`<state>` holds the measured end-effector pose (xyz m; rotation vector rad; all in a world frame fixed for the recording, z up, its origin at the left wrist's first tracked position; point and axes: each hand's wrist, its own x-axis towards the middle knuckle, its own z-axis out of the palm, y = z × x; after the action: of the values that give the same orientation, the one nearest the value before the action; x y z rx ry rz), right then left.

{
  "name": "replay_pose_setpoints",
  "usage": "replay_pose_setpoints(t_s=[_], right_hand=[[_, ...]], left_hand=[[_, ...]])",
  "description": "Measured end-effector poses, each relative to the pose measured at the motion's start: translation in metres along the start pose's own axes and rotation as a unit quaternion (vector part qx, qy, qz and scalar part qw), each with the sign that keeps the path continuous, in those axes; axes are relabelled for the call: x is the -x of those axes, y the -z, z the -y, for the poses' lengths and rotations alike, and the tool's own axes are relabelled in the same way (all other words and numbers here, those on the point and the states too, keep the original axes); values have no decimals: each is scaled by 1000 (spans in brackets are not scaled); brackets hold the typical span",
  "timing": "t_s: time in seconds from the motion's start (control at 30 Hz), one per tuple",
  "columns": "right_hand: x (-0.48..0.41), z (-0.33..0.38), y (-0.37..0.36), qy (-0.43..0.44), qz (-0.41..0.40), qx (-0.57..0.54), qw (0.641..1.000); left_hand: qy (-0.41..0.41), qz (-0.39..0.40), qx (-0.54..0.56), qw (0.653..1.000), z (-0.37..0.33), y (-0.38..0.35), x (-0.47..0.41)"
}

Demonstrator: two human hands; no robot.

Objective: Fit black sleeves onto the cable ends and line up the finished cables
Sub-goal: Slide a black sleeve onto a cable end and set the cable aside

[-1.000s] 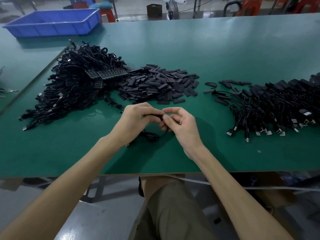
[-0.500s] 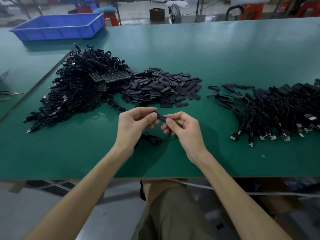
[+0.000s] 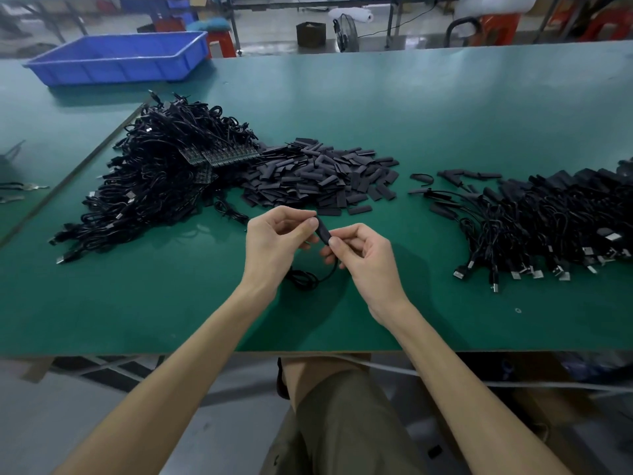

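Above the green table [image 3: 445, 108], my left hand [image 3: 274, 245] and my right hand [image 3: 359, 258] pinch the two ends of one black sleeve [image 3: 322, 230] that sits on a cable end. The rest of that cable [image 3: 308, 277] hangs down and coils on the table between my wrists. A heap of loose black sleeves [image 3: 322, 176] lies just behind my hands. A big tangle of black cables [image 3: 161, 180] is at the left. Sleeved cables [image 3: 548, 221] lie side by side at the right, plugs toward me.
A blue plastic bin [image 3: 116, 58] stands at the table's far left corner. A seam strip [image 3: 68, 176] runs diagonally along the left, with a few tools beyond it. The table's front edge [image 3: 308, 353] is close to my lap. Stools and a fan stand past the far edge.
My hands have drawn slightly apart, so the sleeve between my fingertips shows more. The view has shifted downward a little.
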<state>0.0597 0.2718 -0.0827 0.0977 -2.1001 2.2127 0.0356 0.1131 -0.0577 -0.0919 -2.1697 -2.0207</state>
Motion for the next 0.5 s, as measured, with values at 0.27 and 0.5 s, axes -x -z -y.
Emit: replay_pose_setpoints(t_s=[0.27,0.5], right_hand=[[-3,-3,1,14,-134,-12,991],[-7,-3,4,9,-169,-60,984]], left_hand=[[-31,71,-162,984,3,0,-3],[-86,227,-411,879,-3,11,9]])
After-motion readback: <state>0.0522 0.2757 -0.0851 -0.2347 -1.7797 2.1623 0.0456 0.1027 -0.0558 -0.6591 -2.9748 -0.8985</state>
